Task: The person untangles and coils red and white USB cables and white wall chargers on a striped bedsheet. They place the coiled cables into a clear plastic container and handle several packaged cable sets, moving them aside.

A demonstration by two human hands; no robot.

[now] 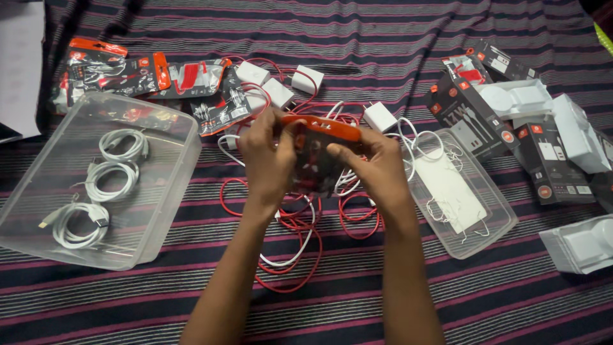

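Observation:
Both my hands hold one plastic pouch [317, 148] with an orange top strip and a dark clear body, lifted over the striped cloth. My left hand [267, 158] grips its left edge, thumb on the orange strip. My right hand [373, 165] pinches its right side. Under the pouch lies a tangle of red and white cables [300, 239]. Several white charger plugs [380, 117] sit just beyond my hands.
A clear plastic tub [159, 211] at left holds three coiled white cables [118, 172]. A clear lid [491, 227] with thin wire ties lies at right. Several more pouches [153, 80] lie at back left. Dark cartons [469, 115] and white trays [578, 131] are piled at right.

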